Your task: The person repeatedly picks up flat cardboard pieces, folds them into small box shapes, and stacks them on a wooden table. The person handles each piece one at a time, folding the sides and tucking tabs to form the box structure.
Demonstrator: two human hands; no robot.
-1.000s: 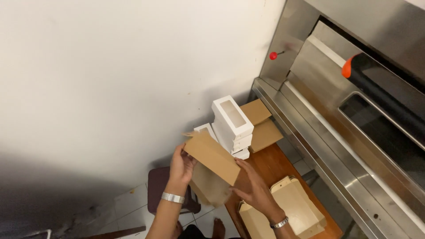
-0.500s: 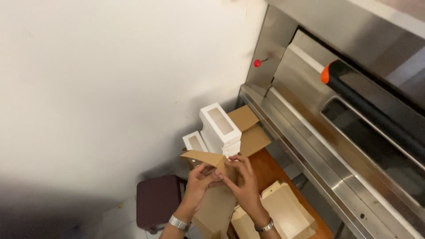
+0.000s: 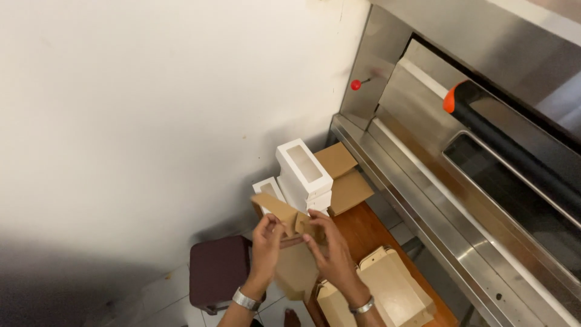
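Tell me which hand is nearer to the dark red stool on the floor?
Left. The left hand is just above and right of the stool, gripping the brown cardboard piece. The right hand holds the cardboard's other side, over the wooden table.

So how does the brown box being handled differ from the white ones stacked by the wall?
The brown cardboard piece is plain kraft, only partly folded and held in the air by the left hand and right hand. The white boxes are fully formed, have a clear window on top, and rest stacked, untouched. Both look like cardboard packaging.
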